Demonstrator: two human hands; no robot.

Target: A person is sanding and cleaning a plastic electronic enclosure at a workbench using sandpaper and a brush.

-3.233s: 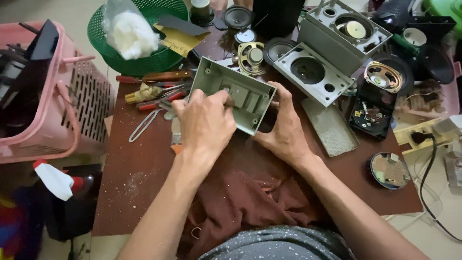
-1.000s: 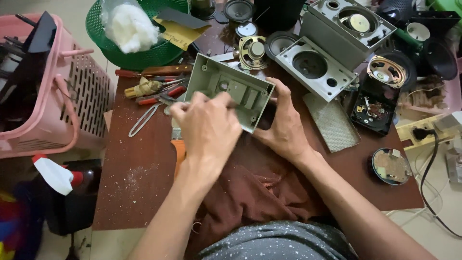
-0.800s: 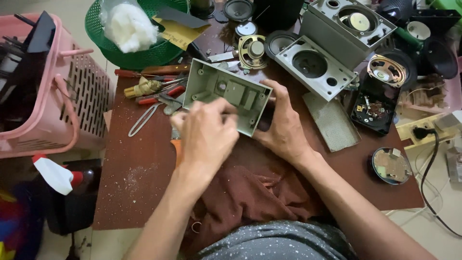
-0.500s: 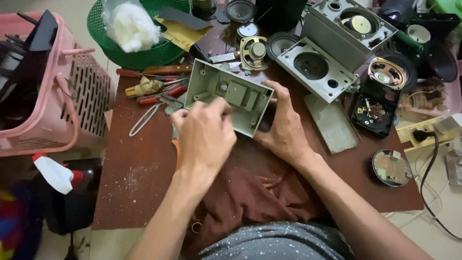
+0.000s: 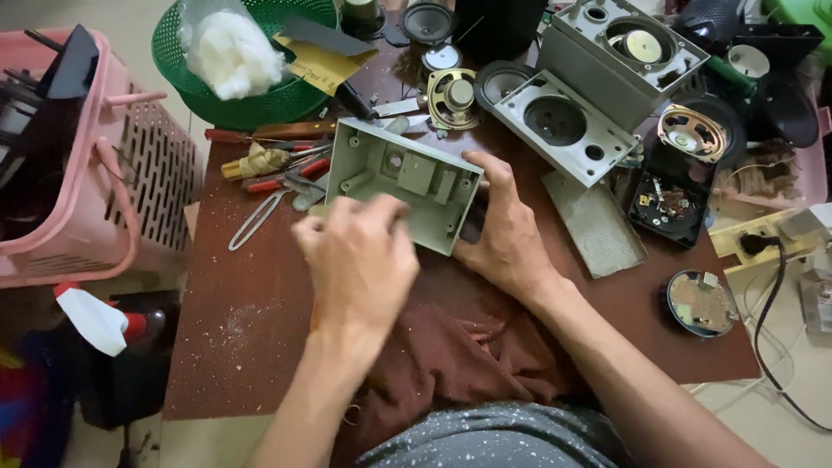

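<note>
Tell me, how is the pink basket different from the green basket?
The pink basket is boxy with slotted walls and a handle; the green basket is round, with a fine mesh wall. The pink basket stands off the left edge of the table, while the green basket sits at its far corner. The pink basket holds dark things; the green basket holds a bag of white fluff and a yellow card. Both look like plastic with holes.

I see a dark brown wooden table [image 5: 234, 329], dusted with pale specks, standing on a light tiled floor [image 5: 121, 22]. A pink plastic basket [image 5: 113, 199] sits just beside its left edge. The light is soft and even.
</note>
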